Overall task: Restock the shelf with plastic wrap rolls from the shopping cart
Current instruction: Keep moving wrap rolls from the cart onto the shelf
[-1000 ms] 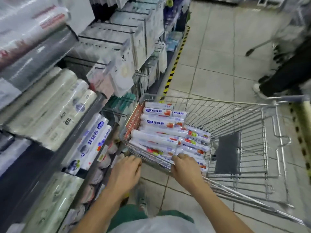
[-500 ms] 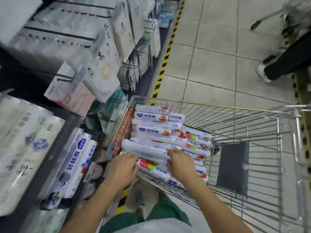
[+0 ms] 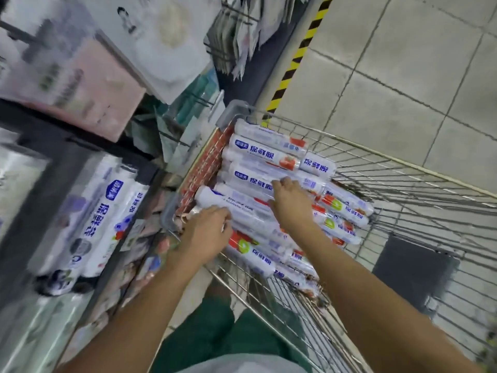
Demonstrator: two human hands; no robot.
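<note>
Both hands reach over the near wire edge of the shopping cart (image 3: 403, 184): the left hand (image 3: 207, 235) curls its fingers around the end of one plastic wrap roll (image 3: 234, 208), and the right hand (image 3: 291, 204) lies on the rolls with bent fingers, but I cannot tell if it grips one. The rolls lie flat in a pile, filling the cart's left part, long sides going left to right, and the right part is bare wire with room to move. The shelf (image 3: 48, 184) stands just left of the cart with more rolls on it, and a gray tile floor (image 3: 390, 76) is farther off.

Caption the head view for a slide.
Both hands, left hand and right hand, reach onto plastic wrap rolls stacked in a wire cart.
</note>
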